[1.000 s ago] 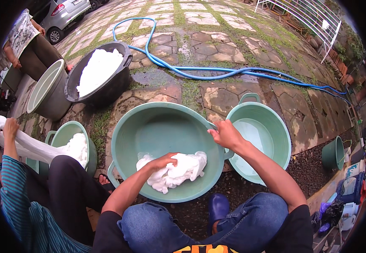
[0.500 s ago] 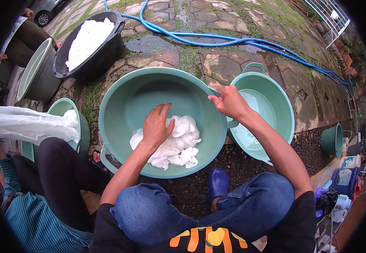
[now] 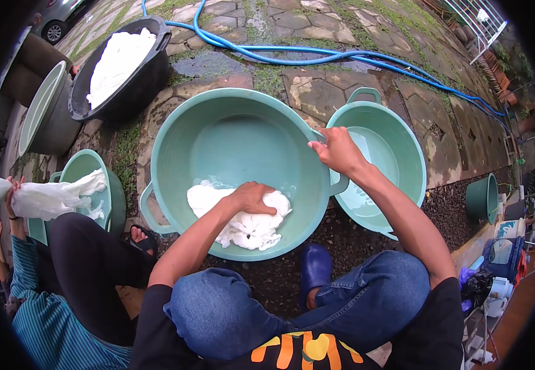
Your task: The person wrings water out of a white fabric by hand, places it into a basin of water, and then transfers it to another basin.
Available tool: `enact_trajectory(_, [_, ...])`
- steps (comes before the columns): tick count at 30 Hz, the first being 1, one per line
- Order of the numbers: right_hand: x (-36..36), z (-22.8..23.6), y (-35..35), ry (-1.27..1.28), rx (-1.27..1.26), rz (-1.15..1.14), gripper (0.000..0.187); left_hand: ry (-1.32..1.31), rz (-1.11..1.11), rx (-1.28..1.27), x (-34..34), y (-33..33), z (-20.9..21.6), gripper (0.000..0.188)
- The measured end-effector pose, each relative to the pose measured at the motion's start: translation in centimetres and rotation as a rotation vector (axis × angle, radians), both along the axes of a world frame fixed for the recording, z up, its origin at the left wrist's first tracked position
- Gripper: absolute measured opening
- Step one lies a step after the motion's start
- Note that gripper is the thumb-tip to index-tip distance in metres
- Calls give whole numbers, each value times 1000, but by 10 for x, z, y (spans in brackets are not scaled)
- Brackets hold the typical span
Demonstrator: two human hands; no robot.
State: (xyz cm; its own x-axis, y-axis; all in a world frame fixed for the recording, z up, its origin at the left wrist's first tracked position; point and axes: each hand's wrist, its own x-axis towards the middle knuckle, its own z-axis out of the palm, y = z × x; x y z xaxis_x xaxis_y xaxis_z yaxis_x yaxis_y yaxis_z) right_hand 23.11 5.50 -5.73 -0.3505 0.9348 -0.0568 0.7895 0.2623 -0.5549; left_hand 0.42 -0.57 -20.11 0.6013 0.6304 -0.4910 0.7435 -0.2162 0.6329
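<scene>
Head view: left hand [image 3: 252, 197] presses down, fingers curled on the white cloth [image 3: 239, 219] lying in the big basin [image 3: 230, 132], near its front wall. Right hand [image 3: 336, 150] grips that basin's rim, beside a smaller basin [image 3: 397, 148]; a neighbour wrings another cloth [image 3: 51, 197] at left.

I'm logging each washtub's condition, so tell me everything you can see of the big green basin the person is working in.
The big green basin is round, smooth and looks like plastic, with loop handles at its rim. It sits tilted toward the person on wet paving stones, touching a smaller green basin. A wet white cloth lies at its low side under the left hand; the right hand grips the rim.
</scene>
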Motion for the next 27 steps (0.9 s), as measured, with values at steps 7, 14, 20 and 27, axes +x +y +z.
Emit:
enact_trajectory(7, [-12,16,-10,59,53,24,21,10,72,539,27,-69,47,84])
enact_trajectory(14, [-47,32,-20,70,89,140,18,165,69,709,1,-64,17,93])
enact_trajectory(20, [-39,27,-24,64,70,134,17,184,30,730,13,-56,-8,73])
enact_trajectory(27, [-24,21,-19,84,117,92,19,167,-57,606,9,-59,9,82])
